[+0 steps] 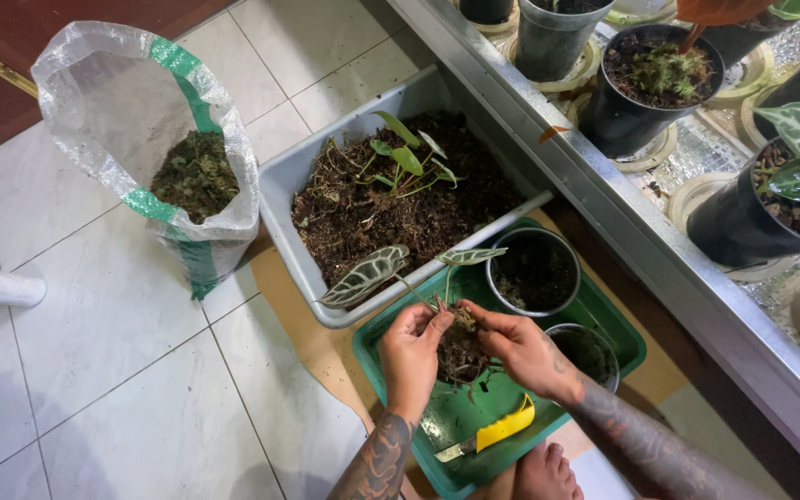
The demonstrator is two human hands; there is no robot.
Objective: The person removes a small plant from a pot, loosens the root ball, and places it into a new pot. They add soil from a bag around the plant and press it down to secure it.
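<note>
Your left hand [411, 352] and right hand [522, 350] both pinch the little plant [460, 347] by its roots, right over the green tray [618, 338]. The tray sits on the pale tiled floor [113, 343] (brown paper under it). Beside the tray: a grey tub [280, 199] of soil.

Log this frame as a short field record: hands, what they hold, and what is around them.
left hand: grips the root ball of a small plant
right hand: pinches the same roots from the other side
plant leaves: two, dark with pale veins
below hands: green tray with yellow-handled knife and black pot
behind: grey tub of soil
left: open sack
</note>
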